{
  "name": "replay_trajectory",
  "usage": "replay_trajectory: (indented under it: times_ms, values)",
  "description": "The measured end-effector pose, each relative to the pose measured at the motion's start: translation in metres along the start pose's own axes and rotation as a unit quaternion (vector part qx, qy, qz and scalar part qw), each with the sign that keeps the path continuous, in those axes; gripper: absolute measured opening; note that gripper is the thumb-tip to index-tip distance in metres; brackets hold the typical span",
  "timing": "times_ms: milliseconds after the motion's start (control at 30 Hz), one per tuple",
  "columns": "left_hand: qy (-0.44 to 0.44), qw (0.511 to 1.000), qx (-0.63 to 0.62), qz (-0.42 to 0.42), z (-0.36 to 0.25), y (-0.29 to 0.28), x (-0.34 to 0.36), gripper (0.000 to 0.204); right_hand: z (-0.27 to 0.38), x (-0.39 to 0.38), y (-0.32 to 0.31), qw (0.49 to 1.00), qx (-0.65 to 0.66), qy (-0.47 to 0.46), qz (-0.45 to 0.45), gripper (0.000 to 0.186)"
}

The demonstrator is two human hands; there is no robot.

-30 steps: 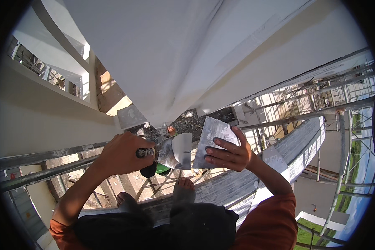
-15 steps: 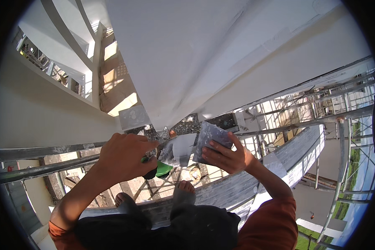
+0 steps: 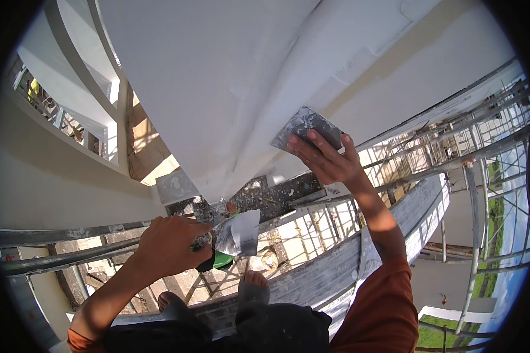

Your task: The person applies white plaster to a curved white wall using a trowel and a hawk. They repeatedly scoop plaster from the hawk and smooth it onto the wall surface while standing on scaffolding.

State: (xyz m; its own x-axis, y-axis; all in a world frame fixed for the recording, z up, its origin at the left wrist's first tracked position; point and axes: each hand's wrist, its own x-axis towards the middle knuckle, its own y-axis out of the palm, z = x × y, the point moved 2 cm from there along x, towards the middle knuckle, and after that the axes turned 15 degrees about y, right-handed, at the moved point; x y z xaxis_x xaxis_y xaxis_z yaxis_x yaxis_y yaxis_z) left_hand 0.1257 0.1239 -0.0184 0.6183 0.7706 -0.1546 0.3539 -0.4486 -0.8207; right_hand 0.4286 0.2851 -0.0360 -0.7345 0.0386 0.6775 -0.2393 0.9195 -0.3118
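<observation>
My left hand (image 3: 172, 246) is closed around the handle of a wide putty knife (image 3: 237, 234), held low in front of my body. White filler lies on its blade, and a green and black part shows beneath my fingers. My right hand (image 3: 328, 157) grips a flat grey rectangular spreader (image 3: 307, 123) smeared with white. Its far edge lies against or very close to the white wall (image 3: 212, 82); exact contact is hard to tell. Smoother, brighter streaks of filler run along the wall's inner corner, next to a beige strip.
Metal scaffold pipes (image 3: 418, 176) run across the right and the left (image 3: 70, 259). A long grey plank (image 3: 312, 265) curves under me near my bare feet (image 3: 255, 279). Speckled dark boards (image 3: 277, 197) lie at the wall's foot. Lower levels show through gaps below.
My right hand has carried the spreader up and away from the putty knife onto the wall area. My left hand stays low with the putty knife, whose blade has tilted and dropped slightly.
</observation>
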Motion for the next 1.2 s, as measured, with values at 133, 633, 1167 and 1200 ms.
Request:
replay_trajectory:
  times_ms: [133,633,1167,1200]
  values:
    - [0.003,1.000,-0.021,-0.007,0.006,0.006,-0.003,0.038,-0.008,-0.028,0.014,1.000,-0.003,0.018,0.015,0.030]
    - [-0.087,0.866,-0.489,-0.051,0.022,0.035,0.018,0.036,0.096,-0.016,-0.140,0.679,0.590,0.435,0.042,0.039]
    - [-0.001,0.948,-0.295,-0.116,0.039,0.032,-0.001,0.039,0.096,-0.059,-0.091,0.862,0.445,0.158,0.185,0.032]
    - [0.002,0.951,-0.290,-0.107,0.042,0.034,-0.001,0.038,0.090,-0.063,-0.087,0.867,0.434,0.143,0.201,0.034]
